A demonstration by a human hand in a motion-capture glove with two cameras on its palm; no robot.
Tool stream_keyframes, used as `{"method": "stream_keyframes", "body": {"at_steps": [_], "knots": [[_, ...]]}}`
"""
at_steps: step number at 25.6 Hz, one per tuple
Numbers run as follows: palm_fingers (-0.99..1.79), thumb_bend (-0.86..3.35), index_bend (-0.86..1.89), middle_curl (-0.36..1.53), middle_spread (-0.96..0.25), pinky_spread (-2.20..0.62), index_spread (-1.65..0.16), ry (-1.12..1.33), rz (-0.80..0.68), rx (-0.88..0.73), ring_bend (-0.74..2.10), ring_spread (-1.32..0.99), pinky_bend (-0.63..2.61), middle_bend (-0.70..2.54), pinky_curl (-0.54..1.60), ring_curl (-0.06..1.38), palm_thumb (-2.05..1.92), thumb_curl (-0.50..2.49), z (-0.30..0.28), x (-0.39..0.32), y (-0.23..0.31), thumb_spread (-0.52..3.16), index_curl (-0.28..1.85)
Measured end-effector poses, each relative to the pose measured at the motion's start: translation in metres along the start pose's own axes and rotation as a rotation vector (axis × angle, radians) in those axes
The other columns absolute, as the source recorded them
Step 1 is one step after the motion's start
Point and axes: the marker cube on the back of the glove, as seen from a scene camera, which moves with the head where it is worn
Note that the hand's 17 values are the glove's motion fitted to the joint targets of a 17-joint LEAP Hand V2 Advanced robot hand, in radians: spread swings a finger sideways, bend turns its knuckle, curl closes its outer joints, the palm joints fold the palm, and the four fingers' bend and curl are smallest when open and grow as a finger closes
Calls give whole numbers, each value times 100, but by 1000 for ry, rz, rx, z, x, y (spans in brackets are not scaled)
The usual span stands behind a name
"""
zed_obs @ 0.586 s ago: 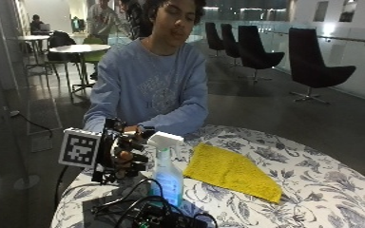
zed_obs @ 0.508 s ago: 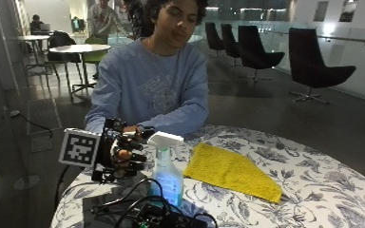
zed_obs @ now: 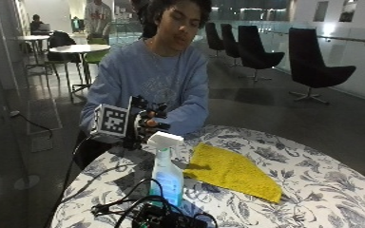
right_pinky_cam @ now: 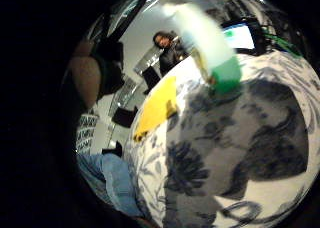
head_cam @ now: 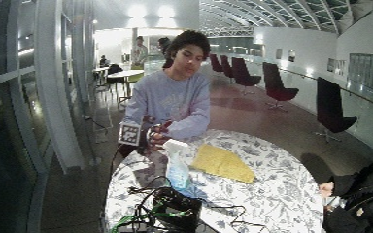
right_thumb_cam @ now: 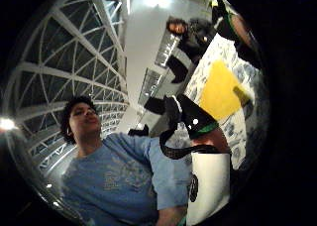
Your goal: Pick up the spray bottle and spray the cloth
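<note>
Yellow cloth: I see it flat on the floral bench.
Clear spray bottle: upright beside it.
Hands: gloved right hand behind the nozzle; grip I cannot tell.

The cloth is yellow. Beside it, the spray bottle is pale blue with a white top. The worktop is white with dark flowers.

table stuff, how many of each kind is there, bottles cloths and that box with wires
spray bottle: 1
yellow cloth: 1
black box with wires: 1
total: 3
</note>
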Motion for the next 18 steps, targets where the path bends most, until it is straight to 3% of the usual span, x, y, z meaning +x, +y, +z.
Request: {"method": "stream_keyframes", "body": {"at_steps": [6, 10, 14, 18], "knots": [[72, 18, 10, 31, -4, 12, -30, 17, -78, -239, 47, -3, 38, 38, 27, 29, 59, 24, 23, -24, 25, 97, 18], [67, 15, 9, 32, -4, 14, -31, 33, -44, -208, 43, -1, 39, 37, 29, 29, 60, 25, 13, -19, 23, 100, 18], [64, 11, 10, 33, -3, 16, -33, 54, 82, -128, 41, 0, 40, 36, 30, 28, 60, 26, -14, 2, 12, 102, 18], [61, 9, 10, 33, -3, 17, -34, 96, 170, -166, 40, 1, 41, 34, 31, 29, 62, 27, -41, 31, -3, 103, 18]]}}
